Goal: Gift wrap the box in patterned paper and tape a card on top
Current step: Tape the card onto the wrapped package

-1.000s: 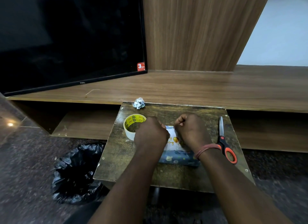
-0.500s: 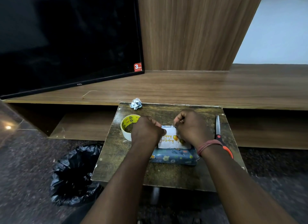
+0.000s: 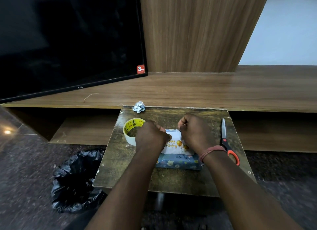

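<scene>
Wooden table (image 3: 120,154) | TCL screen (image 3: 68,41) | "Happy Birthday" card (image 3: 175,142) | both hands curled, pressing card: left (image 3: 151,135), right (image 3: 193,132)

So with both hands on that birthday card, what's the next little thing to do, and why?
Probably smooth the far edge of the card down onto the wrapped box. Both the left hand and right hand are curled over the card's far corners, as if pressing tape there, though no tape strip is visible. The tape roll and scissors lie idle alongside.

Bare forearms, no sleeves; a reddish thread band (image 3: 211,151) circles the right wrist.
</scene>
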